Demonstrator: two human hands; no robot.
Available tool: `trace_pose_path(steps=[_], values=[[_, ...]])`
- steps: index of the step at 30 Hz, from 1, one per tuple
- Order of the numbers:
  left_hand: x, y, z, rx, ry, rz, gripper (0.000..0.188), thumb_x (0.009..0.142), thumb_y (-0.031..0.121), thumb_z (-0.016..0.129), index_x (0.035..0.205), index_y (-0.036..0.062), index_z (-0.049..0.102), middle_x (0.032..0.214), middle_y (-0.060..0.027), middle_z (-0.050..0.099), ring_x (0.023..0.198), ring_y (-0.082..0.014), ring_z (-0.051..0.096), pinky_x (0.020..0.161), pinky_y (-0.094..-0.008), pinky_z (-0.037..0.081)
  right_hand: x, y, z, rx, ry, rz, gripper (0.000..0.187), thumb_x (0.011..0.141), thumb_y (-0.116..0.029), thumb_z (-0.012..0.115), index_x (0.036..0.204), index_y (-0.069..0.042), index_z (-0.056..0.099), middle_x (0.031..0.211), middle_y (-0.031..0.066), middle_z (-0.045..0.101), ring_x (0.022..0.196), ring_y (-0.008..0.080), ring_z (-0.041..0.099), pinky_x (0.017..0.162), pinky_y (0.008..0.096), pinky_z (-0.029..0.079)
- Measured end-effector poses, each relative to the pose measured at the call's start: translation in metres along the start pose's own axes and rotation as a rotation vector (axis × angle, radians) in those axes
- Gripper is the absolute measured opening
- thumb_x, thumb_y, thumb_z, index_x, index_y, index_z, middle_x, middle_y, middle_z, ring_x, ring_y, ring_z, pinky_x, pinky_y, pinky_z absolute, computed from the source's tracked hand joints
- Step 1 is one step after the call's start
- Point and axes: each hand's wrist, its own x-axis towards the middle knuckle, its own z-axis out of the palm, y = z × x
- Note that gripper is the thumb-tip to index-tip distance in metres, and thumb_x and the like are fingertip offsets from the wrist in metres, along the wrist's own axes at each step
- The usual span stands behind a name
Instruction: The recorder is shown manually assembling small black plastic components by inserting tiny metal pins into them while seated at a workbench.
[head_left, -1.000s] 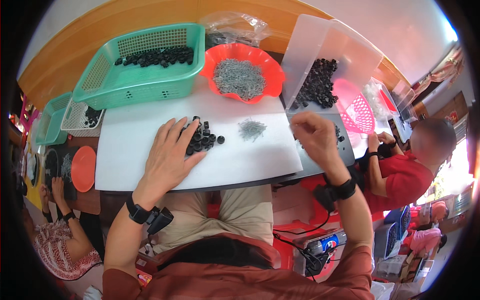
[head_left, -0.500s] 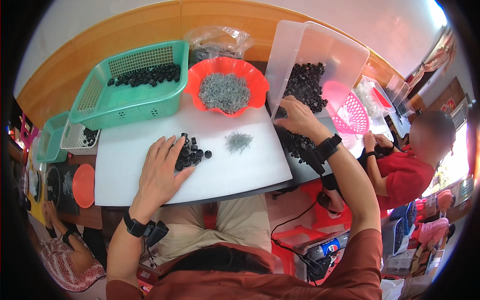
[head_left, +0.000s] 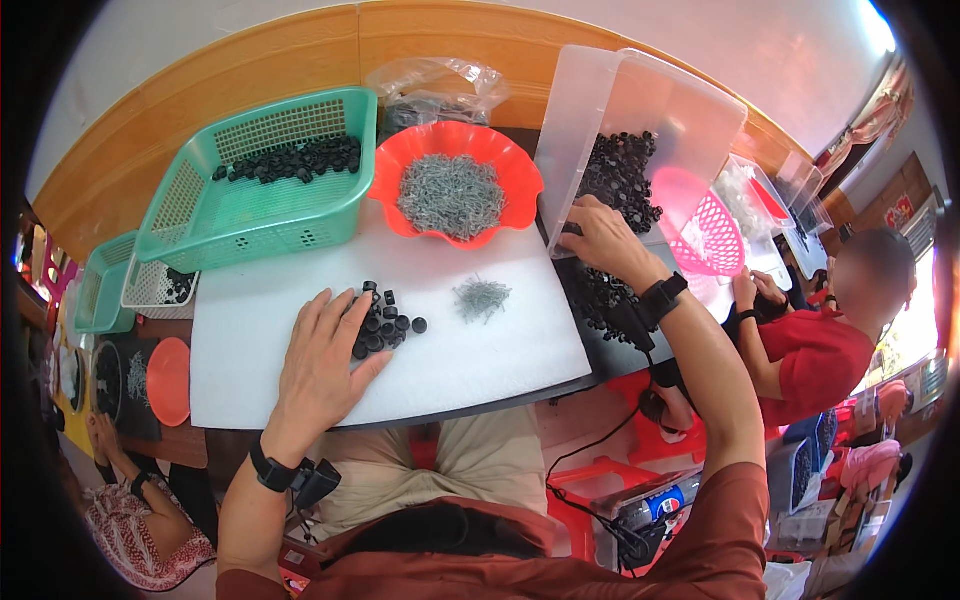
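My left hand [head_left: 325, 360] lies palm down on the white foam sheet [head_left: 480, 360], fingers stretched out. Its fingertips and thumb border a small pile of black plastic caps [head_left: 385, 325]. To the pile's right is a little heap of thin metal pins [head_left: 481, 298]. My right hand [head_left: 608, 240] is at the open near side of a clear plastic bin [head_left: 680, 95], which holds many black plastic pieces [head_left: 620, 180]. Its fingers are curled, and a dark cap shows between fingers and thumb. More black pieces [head_left: 605, 300] lie below the right wrist.
A red scalloped bowl [head_left: 525, 190] full of metal pins stands behind the sheet. Left of it is a green basket [head_left: 250, 235] with black pieces. A pink basket [head_left: 715, 235] is beside the bin. Co-workers sit to the right [head_left: 820, 350] and left [head_left: 150, 520].
My right hand's fingers have drawn together around a dark cap at the bin. My left hand has stayed beside the pile. The whole view has shifted slightly.
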Motion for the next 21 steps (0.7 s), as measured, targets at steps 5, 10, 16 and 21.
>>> trace_pose_path(steps=[5,10,16,21], values=[[-0.001,-0.001,-0.002,0.004,0.005,-0.001,0.069,0.089,0.031,0.075,0.147,0.0033,0.051,0.147,-0.0206,0.053,0.14,-0.0432,0.042,0.117,-0.05,0.035,0.002,-0.005,-0.004,0.007,0.019,-0.029,0.026,0.089,-0.015,0.07,0.113,-0.006,0.071,0.107,0.0202,0.066,0.099,0.0413,0.065,0.089,0.0495,0.052],[0.001,-0.001,-0.001,-0.001,0.008,-0.003,0.067,0.089,0.031,0.075,0.145,0.0029,0.052,0.146,-0.0203,0.053,0.139,-0.0431,0.043,0.117,-0.0501,0.035,0.006,-0.001,-0.004,-0.001,-0.028,0.011,0.024,0.088,-0.01,0.068,0.111,-0.004,0.072,0.103,0.0216,0.069,0.1,0.042,0.065,0.089,0.0503,0.053],[0.001,0.0,0.0,-0.005,0.018,0.006,0.065,0.088,0.031,0.076,0.143,0.0031,0.054,0.145,-0.0203,0.054,0.139,-0.0424,0.043,0.117,-0.0495,0.036,0.004,0.006,0.001,-0.014,0.068,-0.074,0.019,0.089,-0.011,0.065,0.104,0.0,0.07,0.093,0.0227,0.067,0.093,0.0446,0.064,0.083,0.0508,0.052],[-0.002,0.0,0.0,-0.001,0.016,-0.005,0.063,0.089,0.032,0.076,0.142,0.0031,0.056,0.145,-0.0207,0.054,0.139,-0.0422,0.044,0.117,-0.0493,0.036,0.005,0.008,0.005,-0.017,0.025,-0.085,0.015,0.09,-0.01,0.064,0.099,0.001,0.069,0.094,0.0225,0.067,0.093,0.0443,0.064,0.082,0.0507,0.052]])
